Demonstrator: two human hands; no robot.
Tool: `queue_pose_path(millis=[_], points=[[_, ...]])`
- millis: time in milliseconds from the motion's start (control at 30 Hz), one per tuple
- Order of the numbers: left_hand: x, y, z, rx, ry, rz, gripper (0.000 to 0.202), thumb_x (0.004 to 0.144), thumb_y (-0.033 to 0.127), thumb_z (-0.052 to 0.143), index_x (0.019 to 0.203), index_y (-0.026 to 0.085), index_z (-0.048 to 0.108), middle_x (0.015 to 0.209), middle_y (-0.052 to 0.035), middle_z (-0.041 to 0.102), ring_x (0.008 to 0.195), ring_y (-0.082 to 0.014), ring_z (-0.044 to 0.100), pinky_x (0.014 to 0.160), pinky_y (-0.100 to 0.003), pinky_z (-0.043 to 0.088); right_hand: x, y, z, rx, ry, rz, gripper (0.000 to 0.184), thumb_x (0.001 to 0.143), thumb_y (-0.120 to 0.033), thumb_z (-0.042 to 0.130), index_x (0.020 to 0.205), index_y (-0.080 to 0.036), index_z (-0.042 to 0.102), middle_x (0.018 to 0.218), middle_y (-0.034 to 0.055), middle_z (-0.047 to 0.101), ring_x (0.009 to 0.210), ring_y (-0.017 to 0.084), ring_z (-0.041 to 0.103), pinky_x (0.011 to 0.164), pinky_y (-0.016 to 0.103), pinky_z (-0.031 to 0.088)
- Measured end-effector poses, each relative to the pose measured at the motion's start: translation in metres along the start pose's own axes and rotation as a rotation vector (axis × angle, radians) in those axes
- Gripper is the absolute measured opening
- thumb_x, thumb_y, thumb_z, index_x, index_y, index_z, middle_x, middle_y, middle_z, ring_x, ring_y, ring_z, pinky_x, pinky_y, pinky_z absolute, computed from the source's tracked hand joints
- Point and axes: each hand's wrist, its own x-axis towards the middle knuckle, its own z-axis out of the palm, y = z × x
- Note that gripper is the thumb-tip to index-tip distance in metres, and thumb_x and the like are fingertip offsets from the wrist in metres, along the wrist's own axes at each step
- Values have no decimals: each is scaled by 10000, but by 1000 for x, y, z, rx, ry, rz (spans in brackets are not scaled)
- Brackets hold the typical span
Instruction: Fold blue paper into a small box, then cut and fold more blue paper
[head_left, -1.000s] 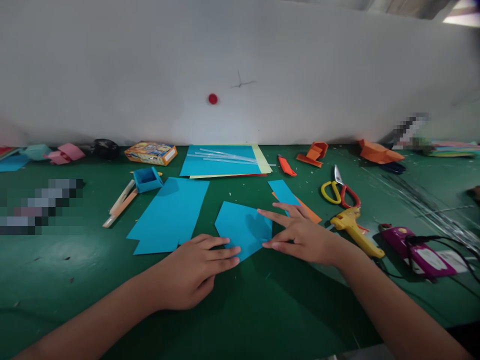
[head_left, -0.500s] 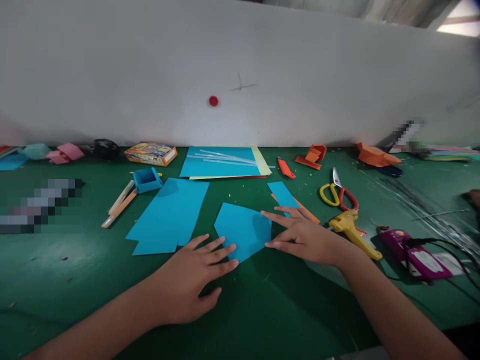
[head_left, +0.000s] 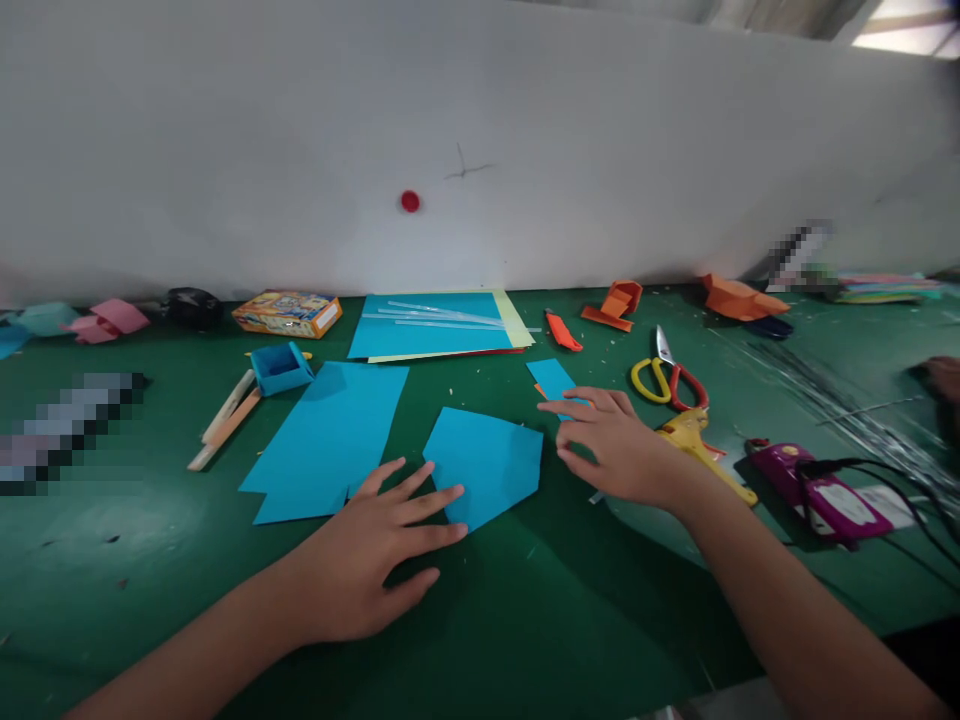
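A five-sided piece of blue paper (head_left: 487,462) lies flat on the green table (head_left: 570,600) in front of me. My left hand (head_left: 379,555) rests open on the table, fingers spread, with its fingertips on the paper's near left corner. My right hand (head_left: 611,445) hovers open just right of the paper, not touching it, its fingers reaching over a small blue strip (head_left: 551,378) that lies on an orange strip. It holds nothing.
A larger blue sheet (head_left: 330,435) lies to the left, next to a small blue paper box (head_left: 280,367) and wooden sticks (head_left: 225,418). Scissors (head_left: 667,375), a yellow glue gun (head_left: 701,445) and a purple device (head_left: 821,495) with cables sit right. Blue sheets with glue sticks (head_left: 439,322) lie by the wall.
My right hand has lifted off the blue paper's right edge and moved right and away, over the small blue strip. My left hand's fingers have spread and slid slightly back.
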Motion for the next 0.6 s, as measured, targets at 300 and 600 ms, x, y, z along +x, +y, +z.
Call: queue_pose_path(millis=[300,600], points=[[4,-4,1,46,22,-22,390,1026,324,587,1415,333,567,1559,-24,552,1507,-342,412,1188,-637,360,2,-7,5,124,-100,-123,265,940,-204,620,1199,-263,623,1506,96,561,1444,353,409,1133,619,384],[5,-8,12,170,129,72,403,1043,174,491,1400,317,614,1506,-7,609,1451,-287,499,1189,-564,386,-1,-8,2,160,-115,-241,389,948,-212,674,1319,-325,696,1574,74,503,1450,367,396,1105,618,434]])
